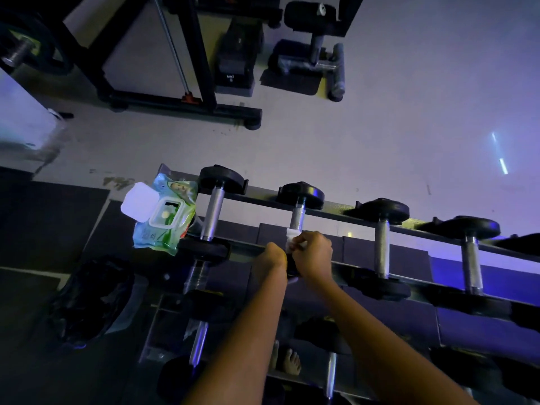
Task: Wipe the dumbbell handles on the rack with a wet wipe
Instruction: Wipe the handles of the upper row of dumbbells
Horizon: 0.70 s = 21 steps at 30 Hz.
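Observation:
Several black dumbbells with knurled metal handles lie across the top tier of the rack [336, 206]. My right hand [312, 254] grips a white wet wipe [293, 236] wrapped round the near end of the second dumbbell's handle [298, 219]. My left hand [270, 257] sits just left of it, by that dumbbell's near black head, which both hands mostly hide; I cannot make out whether its fingers hold anything. The first dumbbell's handle [213, 213] lies to the left, the third [382, 247] and fourth [472, 264] to the right.
An open green wet-wipe pack [163, 219] with its white lid flipped up rests at the rack's left end. A black bag [90, 299] lies on the floor at left. More dumbbells sit on lower tiers. Gym machines stand on the floor beyond the rack.

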### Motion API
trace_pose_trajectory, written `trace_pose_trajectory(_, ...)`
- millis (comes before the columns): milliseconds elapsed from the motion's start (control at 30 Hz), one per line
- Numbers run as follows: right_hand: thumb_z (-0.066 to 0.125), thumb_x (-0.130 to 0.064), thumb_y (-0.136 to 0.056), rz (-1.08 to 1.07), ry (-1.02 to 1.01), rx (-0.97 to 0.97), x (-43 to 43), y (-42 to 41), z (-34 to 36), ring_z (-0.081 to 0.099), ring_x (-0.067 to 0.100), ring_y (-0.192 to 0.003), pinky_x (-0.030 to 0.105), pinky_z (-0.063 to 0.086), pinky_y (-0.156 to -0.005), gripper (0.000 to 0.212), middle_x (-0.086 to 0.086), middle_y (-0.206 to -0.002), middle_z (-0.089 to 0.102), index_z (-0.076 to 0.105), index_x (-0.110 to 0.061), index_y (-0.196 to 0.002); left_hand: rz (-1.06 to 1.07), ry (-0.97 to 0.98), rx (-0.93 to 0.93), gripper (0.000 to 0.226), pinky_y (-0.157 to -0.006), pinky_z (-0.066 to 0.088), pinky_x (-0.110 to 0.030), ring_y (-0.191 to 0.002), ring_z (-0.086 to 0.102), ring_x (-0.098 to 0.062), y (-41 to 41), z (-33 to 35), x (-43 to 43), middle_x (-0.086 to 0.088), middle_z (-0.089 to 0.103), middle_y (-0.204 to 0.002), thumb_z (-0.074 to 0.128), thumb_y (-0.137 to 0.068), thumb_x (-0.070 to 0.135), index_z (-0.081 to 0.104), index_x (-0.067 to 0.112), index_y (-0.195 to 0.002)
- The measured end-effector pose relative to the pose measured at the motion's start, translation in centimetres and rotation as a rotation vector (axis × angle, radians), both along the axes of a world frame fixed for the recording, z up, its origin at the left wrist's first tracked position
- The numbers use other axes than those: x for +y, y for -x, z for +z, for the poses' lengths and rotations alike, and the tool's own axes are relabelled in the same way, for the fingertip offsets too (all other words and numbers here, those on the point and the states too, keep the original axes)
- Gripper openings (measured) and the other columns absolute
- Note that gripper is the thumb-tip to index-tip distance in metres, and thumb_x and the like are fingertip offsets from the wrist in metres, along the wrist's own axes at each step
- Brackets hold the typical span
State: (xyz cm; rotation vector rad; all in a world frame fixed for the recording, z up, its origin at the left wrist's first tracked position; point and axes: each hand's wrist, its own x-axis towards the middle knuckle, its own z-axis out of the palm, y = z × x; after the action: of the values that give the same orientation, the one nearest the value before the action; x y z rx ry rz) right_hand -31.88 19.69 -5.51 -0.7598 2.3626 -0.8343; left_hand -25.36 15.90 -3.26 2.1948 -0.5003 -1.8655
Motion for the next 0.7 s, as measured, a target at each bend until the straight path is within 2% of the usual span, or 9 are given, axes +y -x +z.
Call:
trace_pose_trajectory(133, 0.064, -0.003, -0.085, 0.001, -0.038, -0.040, 0.6, 0.5, 0.9, 0.065, 0.023, -0.087, 0.024, 0.047, -0.072, 0.011, 0.010, -0.094, 0.070, 0.074, -0.007, -0.085, -0.016, 0.016, 0.027, 0.036, -0.064, 0.059, -0.052, -0.078, 0.062, -0.039, -0.3, 0.3, 0.7, -0.021, 0.060, -0.093, 0.042, -0.092, 0.028, 0.058, -0.004, -0.100)
trace_pose_trajectory(233, 0.067, -0.002, -0.082, -0.062, 0.004, -0.121, 1.8, 1.0, 2.0, 0.065, 0.019, -0.080, 0.026, 0.055, -0.075, 0.010, 0.009, -0.088, 0.071, 0.075, -0.007, -0.083, -0.052, -0.012, 0.043, 0.066, -0.057, 0.056, -0.048, -0.090, 0.062, -0.041, 0.2, 0.1, 2.1, -0.023, 0.062, -0.104, 0.028, -0.098, 0.054, 0.057, -0.003, -0.113)
trace_pose_trajectory(267, 0.071, -0.002, -0.080, -0.075, 0.026, -0.129, 2.2, 1.4, 2.2, 0.065, 0.016, -0.075, 0.021, 0.055, -0.071, 0.007, 0.008, -0.083, 0.071, 0.076, -0.006, -0.082, -0.062, -0.029, 0.040, 0.073, -0.058, 0.055, -0.048, -0.096, 0.061, -0.041, 0.5, 0.1, 2.5, -0.022, 0.061, -0.109, 0.025, -0.096, 0.061, 0.057, -0.003, -0.116)
trace_pose_trajectory(333, 0.075, -0.002, -0.076, -0.088, 0.063, -0.119, 3.8, 2.5, 3.4, 0.061, 0.012, -0.066, 0.005, 0.044, -0.055, 0.005, 0.005, -0.072, 0.068, 0.076, -0.005, -0.080, -0.100, -0.046, 0.053, 0.079, -0.067, 0.053, -0.051, -0.100, 0.060, -0.039, 1.3, 1.0, 4.0, -0.020, 0.060, -0.116, 0.024, -0.095, 0.067, 0.056, -0.001, -0.118)
trace_pose_trajectory(400, 0.072, 0.002, -0.076, -0.109, 0.103, -0.106, 5.5, 3.9, 4.4, 0.058, 0.009, -0.059, 0.002, 0.038, -0.046, 0.007, 0.002, -0.066, 0.064, 0.075, -0.004, -0.079, -0.128, -0.039, 0.085, 0.077, -0.069, 0.051, -0.049, -0.084, 0.059, -0.034, 2.1, 1.9, 5.5, -0.018, 0.061, -0.113, 0.024, -0.094, 0.066, 0.056, 0.000, -0.119)
trace_pose_trajectory(467, 0.071, 0.002, -0.076, -0.132, 0.128, -0.083, 7.5, 5.8, 5.2, 0.057, 0.004, -0.058, 0.007, 0.045, -0.054, 0.009, 0.002, -0.069, 0.066, 0.075, -0.006, -0.078, -0.140, -0.047, 0.117, 0.072, -0.071, 0.048, -0.046, -0.070, 0.053, -0.029, 3.2, 2.6, 7.1, -0.017, 0.059, -0.108, 0.023, -0.097, 0.061, 0.055, 0.002, -0.122)
trace_pose_trajectory(533, 0.073, -0.001, -0.075, -0.160, 0.129, -0.073, 9.5, 7.7, 6.0, 0.063, 0.011, -0.065, 0.021, 0.054, -0.068, 0.008, 0.005, -0.075, 0.070, 0.075, -0.008, -0.078, -0.164, -0.052, 0.148, 0.063, -0.078, 0.044, -0.046, -0.069, 0.049, -0.028, 4.4, 3.3, 8.9, -0.016, 0.055, -0.105, 0.023, -0.099, 0.052, 0.053, 0.004, -0.126)
trace_pose_trajectory(567, 0.075, -0.002, -0.075, -0.175, 0.127, -0.070, 10.5, 8.7, 6.3, 0.064, 0.015, -0.069, 0.026, 0.054, -0.070, 0.008, 0.007, -0.077, 0.071, 0.075, -0.009, -0.079, -0.179, -0.045, 0.165, 0.059, -0.079, 0.043, -0.046, -0.073, 0.051, -0.028, 5.2, 3.5, 9.7, -0.015, 0.054, -0.107, 0.024, -0.100, 0.049, 0.052, 0.004, -0.127)
trace_pose_trajectory(700, 0.077, -0.005, -0.072, -0.210, 0.113, -0.048, 13.8, 12.7, 6.4, 0.065, 0.020, -0.072, 0.031, 0.053, -0.072, 0.010, 0.008, -0.074, 0.070, 0.074, -0.015, -0.073, -0.204, -0.043, 0.216, 0.052, -0.082, 0.046, -0.051, -0.099, 0.050, -0.033, 8.5, 4.6, 12.8, -0.016, 0.052, -0.124, 0.028, -0.099, 0.044, 0.048, 0.005, -0.127)
